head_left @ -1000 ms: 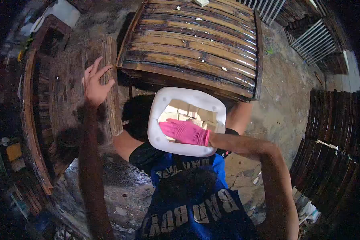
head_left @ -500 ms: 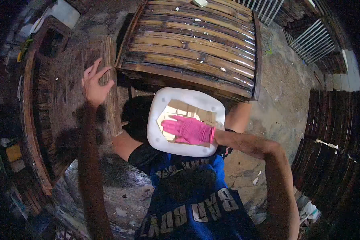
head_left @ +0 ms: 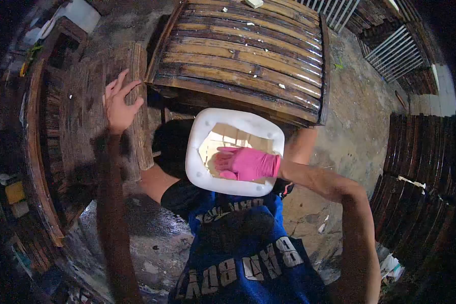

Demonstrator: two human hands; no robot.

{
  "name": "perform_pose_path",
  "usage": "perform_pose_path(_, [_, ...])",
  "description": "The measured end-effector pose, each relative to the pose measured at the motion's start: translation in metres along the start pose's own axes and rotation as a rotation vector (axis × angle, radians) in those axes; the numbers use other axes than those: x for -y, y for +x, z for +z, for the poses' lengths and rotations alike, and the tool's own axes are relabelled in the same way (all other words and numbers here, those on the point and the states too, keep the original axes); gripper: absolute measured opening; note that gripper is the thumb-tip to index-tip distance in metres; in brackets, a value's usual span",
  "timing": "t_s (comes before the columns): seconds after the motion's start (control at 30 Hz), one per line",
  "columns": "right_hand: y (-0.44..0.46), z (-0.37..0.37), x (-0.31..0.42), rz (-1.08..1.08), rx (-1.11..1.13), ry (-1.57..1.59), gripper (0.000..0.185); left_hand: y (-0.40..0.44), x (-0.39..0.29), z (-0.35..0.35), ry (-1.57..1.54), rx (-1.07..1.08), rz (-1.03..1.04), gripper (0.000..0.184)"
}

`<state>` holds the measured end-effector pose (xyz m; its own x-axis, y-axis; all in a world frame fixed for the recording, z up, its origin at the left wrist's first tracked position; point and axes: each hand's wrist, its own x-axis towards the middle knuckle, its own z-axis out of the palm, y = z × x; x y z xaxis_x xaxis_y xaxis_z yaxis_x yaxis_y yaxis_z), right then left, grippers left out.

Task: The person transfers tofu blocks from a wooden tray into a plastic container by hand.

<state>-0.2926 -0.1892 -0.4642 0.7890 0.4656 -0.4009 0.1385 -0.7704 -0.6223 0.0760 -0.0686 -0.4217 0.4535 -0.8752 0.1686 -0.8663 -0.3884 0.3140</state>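
A white plastic container (head_left: 197, 175) with a roughly cut opening stands between my legs. Cloudy, pale yellowish liquid (head_left: 259, 142) in it reflects light. My right hand (head_left: 245, 163), in a pink rubber glove, is over the opening with its fingers stretched out. Its fingertips look dipped in the liquid, and its wrist is by the container's right rim. Bare and empty, my left hand (head_left: 120, 109) hovers over or rests on the edge of a brown wooden bench (head_left: 83, 116); contact is unclear. Its fingers are spread.
Ahead is a wet bamboo-slat table (head_left: 238, 53) with small white bits and a whitish block (head_left: 254, 3) at its far end. Wet concrete floor (head_left: 354, 101) extends to the right. Dark slatted panels (head_left: 415, 152) stand at far right, and a metal grille (head_left: 395, 53) at upper right.
My right hand has moved slightly to the right, and its fingertips now look lower in the liquid. My left hand stays nearly in place, fingers still spread.
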Motion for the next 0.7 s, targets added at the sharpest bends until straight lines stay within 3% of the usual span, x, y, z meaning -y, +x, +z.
perform_pose_path(0.03, [-0.001,0.0,0.0,0.001,0.003,-0.003,0.064,0.001,-0.001,-0.001,-0.019,-0.01,0.003,0.047])
perform_pose_path(0.1, [-0.003,0.0,0.004,-0.031,-0.527,-0.036,0.064,0.001,-0.004,-0.004,0.003,-0.003,-0.006,0.047])
perform_pose_path(0.17, [0.004,0.015,-0.002,-0.027,-0.545,-0.11,0.063,0.0,-0.005,-0.004,0.029,0.001,-0.016,0.046])
perform_pose_path(0.23, [-0.001,0.029,0.005,-0.005,-0.324,-0.259,0.063,0.0,-0.002,-0.002,0.035,-0.009,-0.001,0.046])
perform_pose_path(0.3, [-0.003,0.034,-0.005,-0.058,-0.323,-0.36,0.063,-0.001,0.002,0.0,0.011,-0.009,0.003,0.046])
perform_pose_path(0.37, [-0.008,-0.004,-0.005,0.255,-0.06,0.129,0.059,0.001,0.0,0.001,-0.017,-0.022,0.008,0.046])
perform_pose_path(0.4, [-0.004,0.007,-0.006,0.088,-0.694,0.198,0.053,0.0,-0.001,0.001,0.001,-0.023,0.014,0.046])
perform_pose_path(0.5, [0.021,-0.013,0.003,0.201,-0.814,-0.093,0.052,-0.001,-0.003,-0.001,0.013,-0.021,0.011,0.046])
perform_pose_path(0.53, [0.021,-0.025,0.006,0.202,-0.495,0.039,0.049,0.0,-0.003,-0.002,0.001,-0.019,0.001,0.046])
perform_pose_path(0.67, [0.027,0.011,0.007,0.155,-0.541,0.273,0.048,0.001,-0.004,-0.002,0.025,-0.018,-0.012,0.047])
perform_pose_path(0.7, [0.019,0.009,0.007,0.182,-0.713,0.463,0.046,0.002,-0.002,0.0,0.01,-0.032,0.0,0.048])
